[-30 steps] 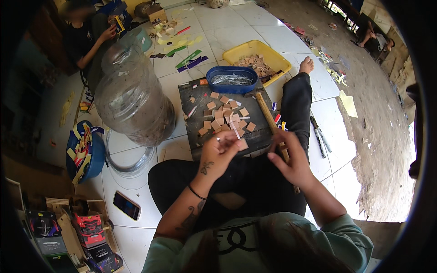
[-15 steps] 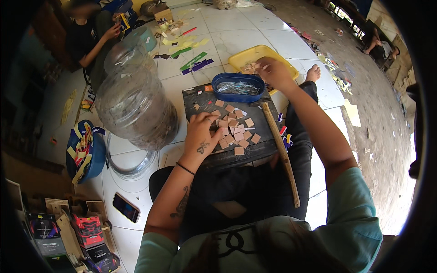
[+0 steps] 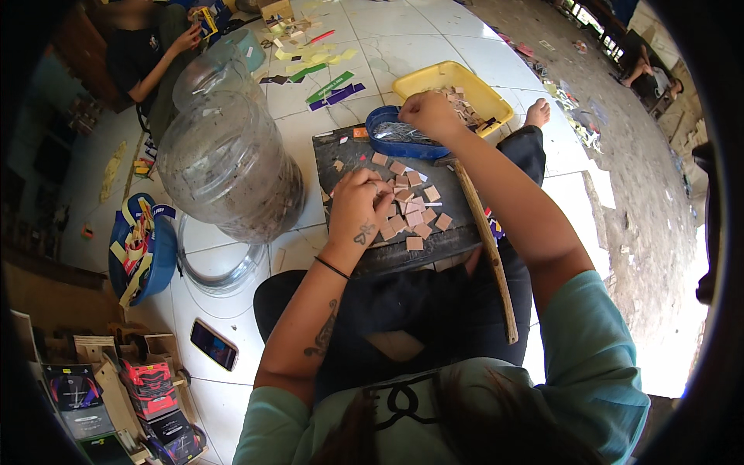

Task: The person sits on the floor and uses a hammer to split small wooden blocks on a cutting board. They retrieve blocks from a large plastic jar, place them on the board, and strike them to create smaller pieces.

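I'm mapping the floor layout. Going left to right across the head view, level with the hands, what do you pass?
Blue bucket → large clear plastic jug → left hand on the square tiles → wooden stick.

Tan squares (image 3: pixel 411 209) on a black board (image 3: pixel 457 198), blue tray (image 3: pixel 387 143), yellow tray (image 3: pixel 484 93).

Small tan square pieces (image 3: pixel 413 211) lie scattered flat on a dark board (image 3: pixel 434 248).
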Action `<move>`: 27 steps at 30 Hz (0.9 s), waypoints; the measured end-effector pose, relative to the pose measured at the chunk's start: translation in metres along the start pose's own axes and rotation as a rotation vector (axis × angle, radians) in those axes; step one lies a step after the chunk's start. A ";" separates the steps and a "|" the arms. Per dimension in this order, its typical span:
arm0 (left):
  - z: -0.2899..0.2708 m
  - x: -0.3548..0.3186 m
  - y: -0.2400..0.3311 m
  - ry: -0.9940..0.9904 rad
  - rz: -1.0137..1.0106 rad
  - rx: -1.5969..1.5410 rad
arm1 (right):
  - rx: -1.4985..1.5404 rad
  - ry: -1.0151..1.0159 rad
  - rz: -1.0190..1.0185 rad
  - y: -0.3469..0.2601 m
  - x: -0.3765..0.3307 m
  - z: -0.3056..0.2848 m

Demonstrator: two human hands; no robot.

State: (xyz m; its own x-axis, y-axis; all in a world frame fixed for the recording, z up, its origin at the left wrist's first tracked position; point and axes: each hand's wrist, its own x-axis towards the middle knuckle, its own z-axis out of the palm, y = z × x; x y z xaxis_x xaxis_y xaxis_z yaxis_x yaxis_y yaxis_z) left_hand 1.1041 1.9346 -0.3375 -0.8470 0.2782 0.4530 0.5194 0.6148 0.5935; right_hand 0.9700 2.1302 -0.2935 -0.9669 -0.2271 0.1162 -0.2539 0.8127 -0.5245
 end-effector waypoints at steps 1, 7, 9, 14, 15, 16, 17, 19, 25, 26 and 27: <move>0.000 0.000 -0.001 -0.008 -0.030 -0.051 | 0.175 0.040 0.021 0.002 -0.005 -0.005; -0.003 -0.016 -0.004 0.096 -0.010 0.052 | 0.824 0.072 0.129 -0.007 -0.057 -0.026; -0.003 -0.020 -0.004 0.068 -0.084 -0.028 | 0.918 0.060 0.126 -0.013 -0.076 -0.025; -0.010 -0.030 0.001 0.126 -0.176 -0.330 | 1.014 0.015 0.062 -0.034 -0.121 -0.010; -0.013 -0.037 0.004 0.150 -0.216 -0.415 | 1.017 0.003 0.047 -0.039 -0.129 -0.005; -0.016 -0.046 0.006 0.160 -0.236 -0.440 | 1.015 -0.006 0.061 -0.044 -0.138 0.000; -0.019 -0.056 0.009 0.169 -0.256 -0.467 | 1.008 0.000 0.004 -0.050 -0.148 0.008; -0.025 -0.078 0.015 0.160 -0.236 -0.410 | 0.985 -0.040 -0.038 -0.061 -0.163 0.021; -0.021 -0.101 0.016 0.165 -0.128 -0.239 | 0.702 0.020 -0.184 -0.084 -0.179 0.051; -0.020 -0.103 0.015 0.160 -0.140 -0.228 | 0.656 0.018 -0.203 -0.085 -0.180 0.052; -0.019 -0.104 0.014 0.173 -0.136 -0.231 | 0.619 0.029 -0.229 -0.087 -0.181 0.052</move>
State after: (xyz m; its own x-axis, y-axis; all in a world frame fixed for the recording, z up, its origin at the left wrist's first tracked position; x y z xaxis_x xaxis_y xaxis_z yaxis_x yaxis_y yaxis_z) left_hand 1.2016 1.9002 -0.3634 -0.8890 0.0634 0.4534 0.4313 0.4484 0.7829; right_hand 1.1681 2.0728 -0.3132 -0.8929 -0.3355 0.3004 -0.4002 0.2852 -0.8709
